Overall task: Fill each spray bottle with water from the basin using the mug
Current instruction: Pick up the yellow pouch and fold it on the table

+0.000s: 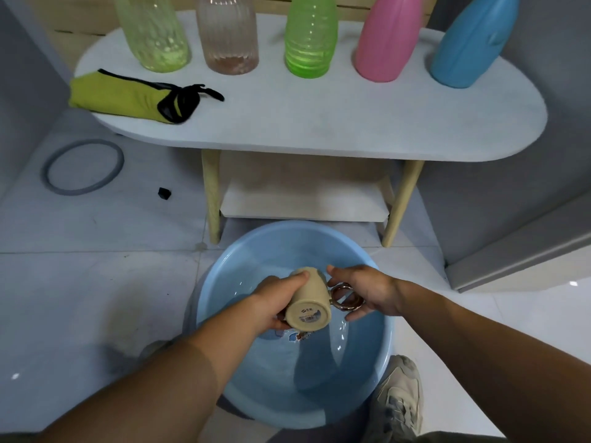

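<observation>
left hand (277, 298) gripping mug (308, 302) over basin (217, 292), right hand (367, 290) beside handle

Head view, steeply down, close.

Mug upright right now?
No, the left hand holds the mug tipped over the basin, its labelled base facing the camera.

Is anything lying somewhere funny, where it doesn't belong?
Yes. A grey ring lies on the floor left of the table, with a small black piece near it. Both look dropped. The green pouch also sticks out a little over the table's left edge.
</observation>
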